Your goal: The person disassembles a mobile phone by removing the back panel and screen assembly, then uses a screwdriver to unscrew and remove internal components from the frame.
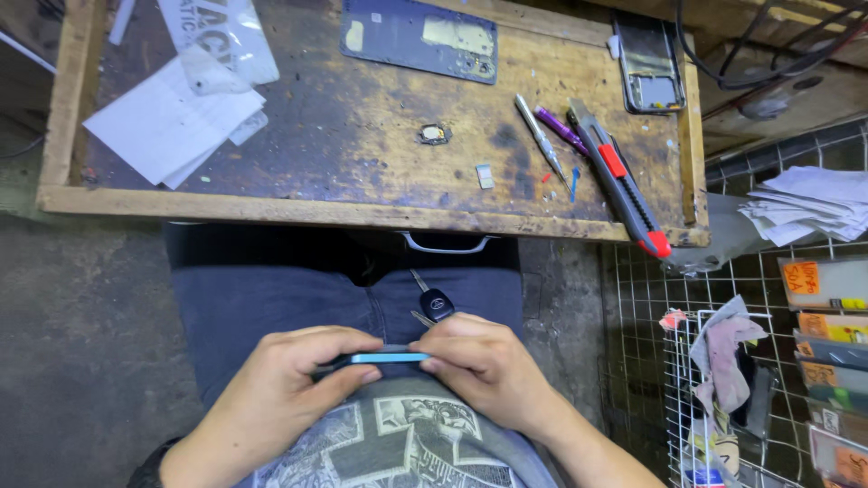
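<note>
Left hand: my left hand (289, 375), lower centre of the frame, is closed around the left end of a blue-edged phone (384, 359), thumb on top, fingers curled under.
Right hand: my right hand (479, 361) pinches the phone's right end, fingertips pressed at its edge; closed on it.
Phone: seen edge-on, level, held over my lap just below centre frame, clear of the bench.
Lap: a car key (432, 303) lies on my jeans just above the right hand, near it but apart from the phone.
Bench: wooden worktop (344, 212) fills the upper half. Dark back panel (420, 38) at top centre; a second opened phone (647, 63) at upper right.
Tools: red-and-black utility knife (624, 185) at right, its tip overhanging the bench edge; tweezers (541, 136) and a purple pen (559, 126) just beside it.
Small parts: round component (435, 135) mid-bench; a small grey tray (485, 176) near it.
Risk 1: my judgement, the phone sits over my lap, so a slipped pinch drops it towards the floor.
Risk 2: hard fingertip pressure at the edge could crack the panel.
Risk 3: a bump to the bench could tip the overhanging knife off.
Unclear: I cannot tell whether the phone's seam is open.
</note>
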